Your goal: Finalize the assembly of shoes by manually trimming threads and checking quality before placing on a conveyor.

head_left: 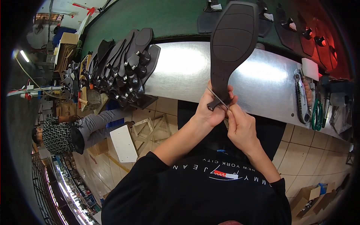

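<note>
Held up before the silvery metal bench (pixel 178 77), the grooved black shoe sole (pixel 234 35) looks mid-work to me, left hand (pixel 210 112) gripping its narrow end, right hand (pixel 242 125) pinching a thin grey rod (pixel 216 97), heaped black soles (pixel 129 67) perhaps waiting.

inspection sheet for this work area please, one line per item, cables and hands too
Surface: shiny silver metal bench, with a flat green surface behind it
Job's things: long black shoe sole; thin grey rod-like tool across its narrow end
Clutter: heaped black heeled soles on the left; green-handled scissors and a grey-black utility knife on the right
Hands: left hand grips the sole's narrow end; right hand pinches the tool
Cables: thin pale line at far left, possibly a cord; on the bench, nothing seen
Surroundings: person in black-and-white patterned shirt at left; open brown cardboard box lower right
</note>
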Motion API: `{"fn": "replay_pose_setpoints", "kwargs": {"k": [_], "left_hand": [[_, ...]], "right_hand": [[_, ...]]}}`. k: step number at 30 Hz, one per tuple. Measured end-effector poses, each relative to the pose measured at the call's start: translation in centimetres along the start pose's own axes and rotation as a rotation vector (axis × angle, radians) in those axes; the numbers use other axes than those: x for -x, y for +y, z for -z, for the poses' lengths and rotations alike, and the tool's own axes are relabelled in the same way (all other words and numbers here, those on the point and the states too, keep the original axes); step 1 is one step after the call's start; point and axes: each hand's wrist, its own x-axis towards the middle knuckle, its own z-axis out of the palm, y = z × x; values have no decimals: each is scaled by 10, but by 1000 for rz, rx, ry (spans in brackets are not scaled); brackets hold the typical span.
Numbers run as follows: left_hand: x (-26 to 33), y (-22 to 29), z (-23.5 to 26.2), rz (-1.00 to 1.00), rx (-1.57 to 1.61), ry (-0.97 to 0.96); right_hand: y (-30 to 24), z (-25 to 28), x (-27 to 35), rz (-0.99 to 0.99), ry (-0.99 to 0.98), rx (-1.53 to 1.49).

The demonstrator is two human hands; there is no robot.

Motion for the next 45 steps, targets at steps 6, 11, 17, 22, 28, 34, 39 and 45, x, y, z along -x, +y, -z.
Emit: {"fn": "replay_pose_setpoints", "kwargs": {"k": [6, 11, 17, 22, 28, 34, 39, 45], "left_hand": [[-9, 9, 17, 168, 61, -115], [-14, 14, -7, 182, 187, 138], [0, 14, -13, 96, -176, 120], [8, 9, -12, 168, -195, -116], [16, 15, -17, 100, -307, -205], [10, 14, 1, 51, -425, -240], [14, 14, -6, -184, -647, -247], [5, 12, -5, -200, -711, -263]], "right_hand": [[-1, 3, 4, 63, -123, -87], [-9, -4, 16, 198, -210, -148], [-15, 16, -2, -159, -194, -546], [7, 14, -2, -378, -269, -849], [7, 33, 2, -580, -276, -1366], [10, 33, 2, -688, -315, -1602], [6, 27, 1, -717, -280, -1480], [15, 20, 0, -690, -165, -1305]]}}
